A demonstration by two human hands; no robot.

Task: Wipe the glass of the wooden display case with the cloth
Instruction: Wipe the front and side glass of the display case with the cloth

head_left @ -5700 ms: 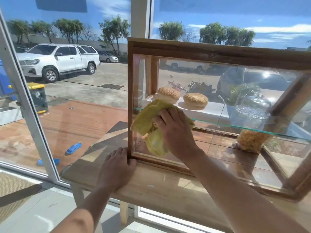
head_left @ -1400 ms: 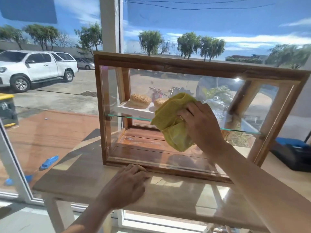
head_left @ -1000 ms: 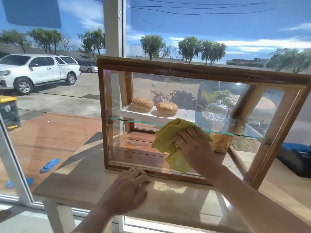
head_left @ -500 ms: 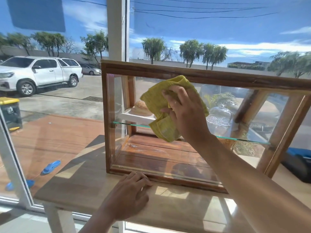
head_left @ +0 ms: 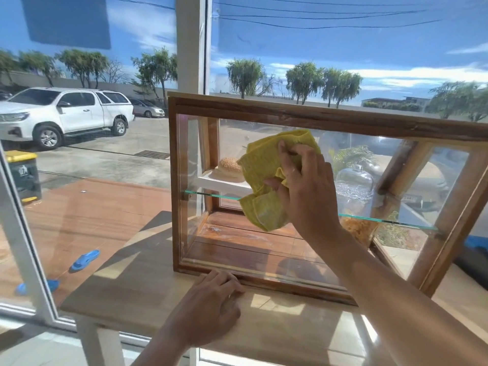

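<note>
The wooden display case (head_left: pixel 303 118) stands on a wooden table (head_left: pixel 277 331), its front glass (head_left: pixel 219 239) facing me. My right hand (head_left: pixel 306 188) presses a crumpled yellow cloth (head_left: pixel 264 180) flat against the upper middle of that glass, fingers spread over it. My left hand (head_left: pixel 208 307) rests palm down on the table, fingertips touching the case's bottom front rail. Inside, a sesame bun (head_left: pixel 229 165) sits on a white tray; the cloth hides what lies beside it. A glass dome (head_left: pixel 355 180) stands further right on the glass shelf.
The table stands against a large window with a white frame (head_left: pixel 23 249). Outside are a white pickup (head_left: pixel 63 112), a bin with a yellow lid (head_left: pixel 22 173) and blue sandals (head_left: pixel 84 260) on red paving. A dark blue object (head_left: pixel 475 257) lies at the right edge.
My right hand has swept the cloth across the glass, down low one second ago, up to the top rail half a second ago, now slightly lower. My left hand stays by the case's bottom rail.
</note>
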